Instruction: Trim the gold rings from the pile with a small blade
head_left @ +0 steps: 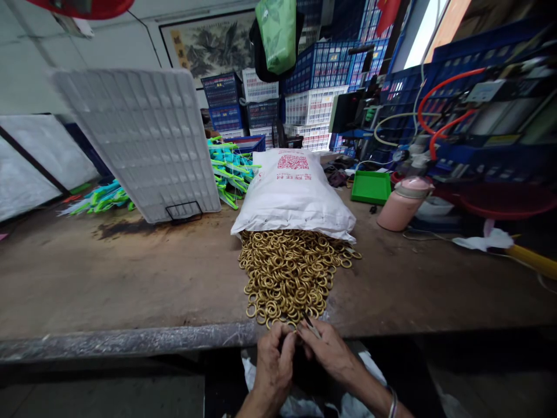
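A large heap of brass-coloured rings point(287, 270) spills from the mouth of a white sack point(296, 191) and reaches the front edge of the table. Just in front of that edge, my left hand point(275, 354) is closed in a pinch, with what looks like one ring at its fingertips. My right hand point(328, 351) is close beside it, fingers wrapped round a slim metal tool point(311, 326) with a dark, thin tip pointing up toward the rings. The exact kind of tool cannot be made out. The fingers partly hide what lies between the two hands.
A ribbed, whitish plastic panel point(143, 139) stands upright on the table point(130, 278) at left. Green and blue plastic pieces point(230, 171) lie behind it. To the right are a green tray point(371, 187) and a pink bottle point(404, 204). Stacked crates point(315, 104) fill the back.
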Tool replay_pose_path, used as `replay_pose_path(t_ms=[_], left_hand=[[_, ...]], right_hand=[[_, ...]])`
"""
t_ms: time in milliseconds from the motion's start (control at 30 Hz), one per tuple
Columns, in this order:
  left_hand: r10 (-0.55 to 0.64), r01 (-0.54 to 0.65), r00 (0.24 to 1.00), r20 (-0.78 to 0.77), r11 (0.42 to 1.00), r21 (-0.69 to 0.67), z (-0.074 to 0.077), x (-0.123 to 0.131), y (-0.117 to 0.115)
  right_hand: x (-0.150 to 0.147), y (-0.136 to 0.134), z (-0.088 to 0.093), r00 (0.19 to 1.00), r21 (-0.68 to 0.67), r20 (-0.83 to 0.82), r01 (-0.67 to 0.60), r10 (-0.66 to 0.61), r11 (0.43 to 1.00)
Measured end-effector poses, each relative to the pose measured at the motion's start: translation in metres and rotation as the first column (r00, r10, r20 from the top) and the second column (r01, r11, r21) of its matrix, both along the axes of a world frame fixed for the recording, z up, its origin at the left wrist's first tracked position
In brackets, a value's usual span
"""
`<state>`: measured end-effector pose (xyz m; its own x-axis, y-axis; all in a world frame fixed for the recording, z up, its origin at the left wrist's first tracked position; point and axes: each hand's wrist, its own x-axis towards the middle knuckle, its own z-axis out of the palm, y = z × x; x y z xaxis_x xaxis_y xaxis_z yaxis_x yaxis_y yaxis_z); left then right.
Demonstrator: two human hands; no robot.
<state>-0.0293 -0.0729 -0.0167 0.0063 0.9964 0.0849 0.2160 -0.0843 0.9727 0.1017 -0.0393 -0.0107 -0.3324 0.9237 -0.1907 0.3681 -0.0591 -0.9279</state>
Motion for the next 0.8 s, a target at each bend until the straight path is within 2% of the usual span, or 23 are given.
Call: replay_pose_path(t_ms=[167, 567, 800], left_hand=[[0.007, -0.001, 0.995, 0.102, 0.998, -0.059, -0.002, 0.001, 0.001], [-0.021, 0.057, 0.98, 0.197, 0.982, -0.179, 0.004, 0.001, 0.002], [-0.007, 0.096, 0.96, 0.281, 0.947, -0.305, 0.0, -0.003, 0.003]], right_hand=[[-0.001, 0.001, 0.0, 0.998, 0.018, 0.006, 0.06, -0.06, 0.998], [-0.004, 0.003, -0.007, 0.998, 0.041, 0.035, 0.041, -0.042, 0.998], [-0.006, 0.003, -0.007, 0.997, 0.067, 0.065, 0.033, -0.038, 0.997]])
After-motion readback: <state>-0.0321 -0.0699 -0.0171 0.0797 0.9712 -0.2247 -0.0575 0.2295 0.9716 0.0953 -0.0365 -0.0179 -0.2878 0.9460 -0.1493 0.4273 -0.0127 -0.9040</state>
